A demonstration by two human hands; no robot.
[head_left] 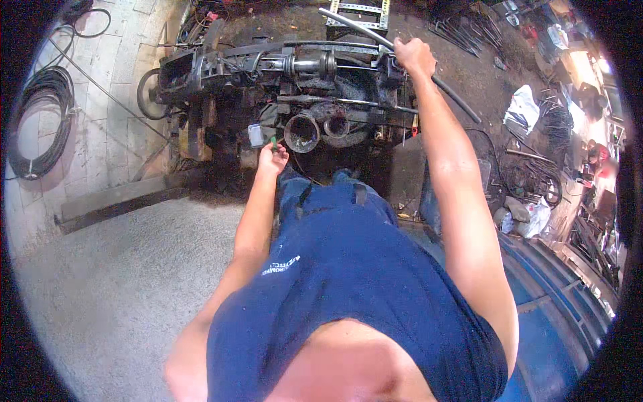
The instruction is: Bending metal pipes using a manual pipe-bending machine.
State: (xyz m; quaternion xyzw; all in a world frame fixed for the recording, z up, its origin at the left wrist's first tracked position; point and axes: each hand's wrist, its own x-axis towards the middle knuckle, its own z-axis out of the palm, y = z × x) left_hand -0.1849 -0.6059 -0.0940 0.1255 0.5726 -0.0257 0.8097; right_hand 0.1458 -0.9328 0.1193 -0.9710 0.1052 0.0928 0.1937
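Note:
My right hand (415, 57) is wrapped round a long grey metal rod (362, 29), which slants from the far middle down to the right above the machine's right end. Closer to me, my left hand (273, 159) has its fingers closed on a small green piece (274, 144), perhaps a handle, whose lower part the fingers hide. Just beyond that hand is a pale rectangular box (256, 135) on the machine. In front of me stands the dark, greasy machine (288, 100), with a shiny shaft (308, 64) and a round, open-mouthed metal part (302, 133).
A coil of black cable (41, 120) hangs at the left wall. On the right floor are thin rods (465, 30), a white bag (522, 109) and cables. A perforated metal frame (358, 15) lies behind the machine. Blue sheet metal (549, 315) is at the near right.

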